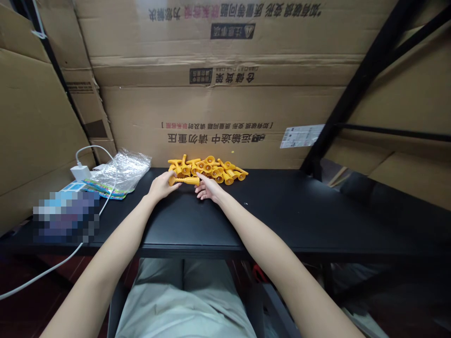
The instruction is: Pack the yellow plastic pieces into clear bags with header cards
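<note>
My left hand [162, 186] is closed on one end of a yellow plastic cup-ended piece [188, 180], which lies sideways just above the dark table. At its wider, cup-like end my right hand [208, 187] grips it between thumb and fingers, some of the other fingers curled loosely below. Right behind both hands is a pile of similar yellow pieces [216, 171]; several of them turn their hollow cup mouths toward me. Part of the pile is hidden by my hands.
A black table [197, 225] stretches across, with a large cardboard sheet [225, 103] upright along its back. At left are clear plastic packaging [123, 169], a white charger [80, 172] with its cable, and a blurred-out item [66, 216]. A black metal post [347, 101] slants at right.
</note>
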Demonstrator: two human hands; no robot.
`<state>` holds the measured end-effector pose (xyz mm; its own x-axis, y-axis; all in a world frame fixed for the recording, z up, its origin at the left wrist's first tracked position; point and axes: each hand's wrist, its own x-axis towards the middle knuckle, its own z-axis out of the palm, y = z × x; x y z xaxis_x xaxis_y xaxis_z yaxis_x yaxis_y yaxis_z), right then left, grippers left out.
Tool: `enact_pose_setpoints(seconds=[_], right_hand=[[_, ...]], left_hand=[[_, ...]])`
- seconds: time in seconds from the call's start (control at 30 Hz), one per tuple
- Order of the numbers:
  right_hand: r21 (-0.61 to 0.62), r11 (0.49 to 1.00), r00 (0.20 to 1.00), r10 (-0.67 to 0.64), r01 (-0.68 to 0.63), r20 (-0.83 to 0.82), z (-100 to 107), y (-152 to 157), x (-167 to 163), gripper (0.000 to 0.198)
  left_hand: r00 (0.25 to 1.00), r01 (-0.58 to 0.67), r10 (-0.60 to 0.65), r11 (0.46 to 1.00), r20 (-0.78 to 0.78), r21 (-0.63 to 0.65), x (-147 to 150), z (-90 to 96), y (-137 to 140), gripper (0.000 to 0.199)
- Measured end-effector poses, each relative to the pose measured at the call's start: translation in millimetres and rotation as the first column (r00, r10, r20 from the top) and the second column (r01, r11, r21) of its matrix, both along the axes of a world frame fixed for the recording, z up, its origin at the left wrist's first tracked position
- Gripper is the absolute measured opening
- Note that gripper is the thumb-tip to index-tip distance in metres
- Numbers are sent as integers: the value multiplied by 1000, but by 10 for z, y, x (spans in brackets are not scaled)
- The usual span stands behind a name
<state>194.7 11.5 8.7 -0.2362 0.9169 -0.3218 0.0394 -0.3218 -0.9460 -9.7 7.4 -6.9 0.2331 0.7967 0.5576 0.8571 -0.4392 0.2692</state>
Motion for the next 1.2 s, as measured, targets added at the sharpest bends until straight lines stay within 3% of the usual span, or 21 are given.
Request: enact_pose_setpoints(seconds=[0.33, 0.43, 0.57, 0.67, 0.73, 0.8, 0.87, 0.97, 1.03, 1.1, 1.2], right_hand=[[-13, 1000, 1000, -8, 8, -1, 18, -16, 4, 48], [-39, 999, 995, -17, 14, -94, 13, -3, -1, 43], [-61, 993, 935, -116, 102, -335, 66, 6, 1, 22], [44, 963, 871, -219, 265, -440, 194, 16, 46, 11], [182, 887, 830, -301, 424, -470, 306, 54, 100, 11], [332, 753, 791, -390, 568, -471, 409, 134, 157, 15], [476, 612, 775, -472, 631, -420, 474, 252, 206, 20], [703, 429, 758, -606, 567, -242, 447, 452, 259, 27], [814, 377, 719, -691, 441, -69, 342, 564, 287, 31], [860, 415, 667, -735, 297, 125, 192, 644, 308, 32], [816, 558, 629, -692, 153, 355, -33, 712, 333, 30]], left_hand=[[1000, 22, -22, 999, 0, -30, -21, -12, 23, 30], [998, 58, -57, 998, 23, -32, -26, -30, 20, 35], [989, 81, -76, 996, 126, -33, -31, -44, 16, 68], [976, 91, -89, 996, 200, 2, -49, -42, 27, 84], [976, 86, -87, 996, 201, 17, -64, -46, 42, 84], [980, 78, -79, 997, 185, 14, -76, -57, 58, 79], [982, 88, -88, 996, 165, 7, -81, -74, 73, 74], [983, 111, -108, 994, 149, -8, -78, -97, 90, 69], [983, 112, -108, 994, 146, -17, -75, -105, 98, 67], [984, 113, -108, 993, 141, -25, -74, -110, 106, 65], [984, 117, -111, 992, 137, -37, -76, -120, 125, 62]])
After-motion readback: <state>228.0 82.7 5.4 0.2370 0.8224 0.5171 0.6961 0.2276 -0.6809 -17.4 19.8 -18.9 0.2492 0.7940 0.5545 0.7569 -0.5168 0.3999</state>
